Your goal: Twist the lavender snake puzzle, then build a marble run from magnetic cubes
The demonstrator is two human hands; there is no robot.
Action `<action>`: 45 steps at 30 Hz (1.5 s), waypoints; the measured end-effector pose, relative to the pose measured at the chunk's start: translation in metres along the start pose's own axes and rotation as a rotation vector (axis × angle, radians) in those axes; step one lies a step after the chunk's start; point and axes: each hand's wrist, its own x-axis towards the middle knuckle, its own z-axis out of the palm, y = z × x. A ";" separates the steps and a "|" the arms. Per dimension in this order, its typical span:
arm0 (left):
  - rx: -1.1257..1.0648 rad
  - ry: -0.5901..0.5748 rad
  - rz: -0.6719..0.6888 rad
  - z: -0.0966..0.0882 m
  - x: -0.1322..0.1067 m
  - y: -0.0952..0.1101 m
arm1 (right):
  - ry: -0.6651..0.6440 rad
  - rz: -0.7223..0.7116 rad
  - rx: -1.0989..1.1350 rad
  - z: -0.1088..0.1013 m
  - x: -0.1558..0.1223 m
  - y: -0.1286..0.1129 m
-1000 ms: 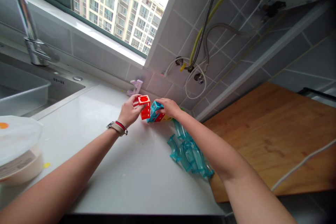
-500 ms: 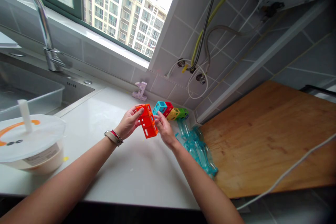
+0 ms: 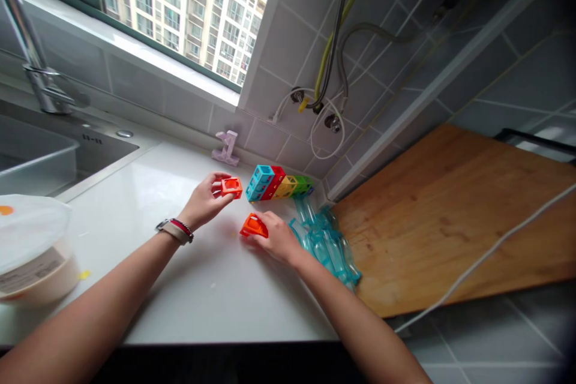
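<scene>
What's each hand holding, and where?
The left hand holds one orange block by its left side; the right hand holds another orange block by its right side.

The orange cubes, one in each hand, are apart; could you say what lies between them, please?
In the head view, bare white countertop shows between the left orange cube and the right orange cube.

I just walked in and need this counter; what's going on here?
A person's left hand holds one orange block and the right hand holds another orange block; the two are apart. On the counter, blue, red, yellow and green blocks stand in a row near the tiled wall, touched by neither hand. Clear teal pieces lie beside the wooden board.
</scene>
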 end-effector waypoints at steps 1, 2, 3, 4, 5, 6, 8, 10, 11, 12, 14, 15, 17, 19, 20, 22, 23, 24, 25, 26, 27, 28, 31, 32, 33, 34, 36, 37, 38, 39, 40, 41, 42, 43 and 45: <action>0.040 -0.012 0.000 0.001 0.000 -0.003 | -0.002 -0.023 -0.040 0.002 0.005 0.002; 0.072 -0.009 -0.001 0.001 -0.001 -0.005 | 0.002 -0.046 -0.080 0.003 0.012 0.005; 0.096 0.002 -0.004 0.002 -0.001 -0.007 | 0.010 -0.065 -0.122 0.005 0.019 0.009; 0.108 0.016 -0.008 0.001 0.000 -0.008 | 0.021 -0.075 -0.162 0.006 0.027 0.012; 0.099 0.023 -0.013 0.000 0.000 -0.008 | 0.037 -0.075 -0.198 0.007 0.035 0.016; 0.067 0.023 -0.017 -0.001 0.001 -0.007 | 0.055 -0.065 -0.229 0.005 0.042 0.020; -0.041 -0.008 -0.033 -0.003 0.001 -0.004 | 0.078 -0.050 -0.259 -0.002 0.051 0.026; -0.106 -0.078 -0.044 -0.002 -0.002 -0.001 | 0.083 -0.040 -0.242 -0.017 0.051 0.032; -0.095 -0.137 -0.040 0.001 -0.004 0.001 | 0.081 -0.020 -0.224 -0.027 0.046 0.034; -0.060 -0.216 -0.029 0.004 -0.008 0.002 | 0.082 0.027 -0.208 -0.037 0.039 0.037; 0.030 -0.409 0.009 0.014 -0.019 0.004 | 0.080 0.251 -0.199 -0.057 0.018 0.041; 0.066 -0.507 0.029 0.020 -0.025 0.004 | 0.077 0.315 -0.215 -0.065 0.005 0.043; 0.117 -0.652 0.069 0.032 -0.037 0.005 | 0.067 0.402 -0.252 -0.074 -0.019 0.044; 0.194 -0.718 0.111 0.042 -0.046 0.004 | 0.028 0.487 -0.307 -0.073 -0.038 0.044; 0.247 -0.733 0.126 0.046 -0.049 0.003 | 0.004 0.517 -0.331 -0.070 -0.044 0.042; 0.356 -0.737 0.141 0.049 -0.052 0.000 | -0.031 0.548 -0.360 -0.062 -0.049 0.039; 0.395 -0.735 0.139 0.048 -0.052 -0.002 | -0.037 0.549 -0.362 -0.059 -0.049 0.038; 0.418 -0.731 0.131 0.047 -0.051 -0.004 | -0.031 0.545 -0.362 -0.056 -0.048 0.036; 0.426 -0.725 0.121 0.046 -0.050 -0.006 | -0.013 0.536 -0.360 -0.055 -0.046 0.035; 0.421 -0.719 0.111 0.045 -0.049 -0.007 | 0.013 0.518 -0.355 -0.054 -0.045 0.033; 0.406 -0.717 0.103 0.044 -0.048 -0.008 | 0.047 0.494 -0.344 -0.053 -0.044 0.031; 0.382 -0.719 0.097 0.043 -0.048 -0.009 | 0.088 0.464 -0.322 -0.053 -0.044 0.029; 0.272 -0.689 0.088 0.045 -0.048 -0.009 | 0.202 0.341 -0.164 -0.053 -0.045 0.020; 0.233 -0.668 0.082 0.046 -0.048 -0.009 | 0.223 0.286 -0.085 -0.052 -0.046 0.017; 0.191 -0.644 0.073 0.048 -0.048 -0.008 | 0.235 0.224 0.000 -0.051 -0.046 0.013; 0.145 -0.625 0.063 0.050 -0.048 -0.007 | 0.238 0.158 0.087 -0.049 -0.046 0.008; 0.045 -0.609 0.040 0.053 -0.048 -0.004 | 0.241 0.050 0.246 -0.046 -0.045 -0.002; -0.011 -0.603 0.027 0.055 -0.049 -0.001 | 0.252 0.018 0.313 -0.044 -0.044 -0.006; -0.070 -0.597 0.015 0.056 -0.049 0.002 | 0.271 0.002 0.371 -0.043 -0.042 -0.011; -0.127 -0.582 0.004 0.056 -0.049 0.006 | 0.297 -0.004 0.422 -0.042 -0.040 -0.015; -0.178 -0.554 -0.005 0.056 -0.049 0.010 | 0.322 -0.002 0.466 -0.042 -0.038 -0.017; -0.225 -0.516 -0.016 0.055 -0.048 0.014 | 0.350 0.003 0.509 -0.041 -0.036 -0.019; -0.269 -0.461 -0.028 0.053 -0.046 0.018 | 0.378 0.014 0.550 -0.042 -0.034 -0.018; -0.306 -0.387 -0.042 0.049 -0.044 0.021 | 0.412 0.030 0.590 -0.041 -0.033 -0.015; -0.328 -0.206 -0.080 0.039 -0.036 0.025 | 0.498 0.078 0.678 -0.040 -0.032 -0.004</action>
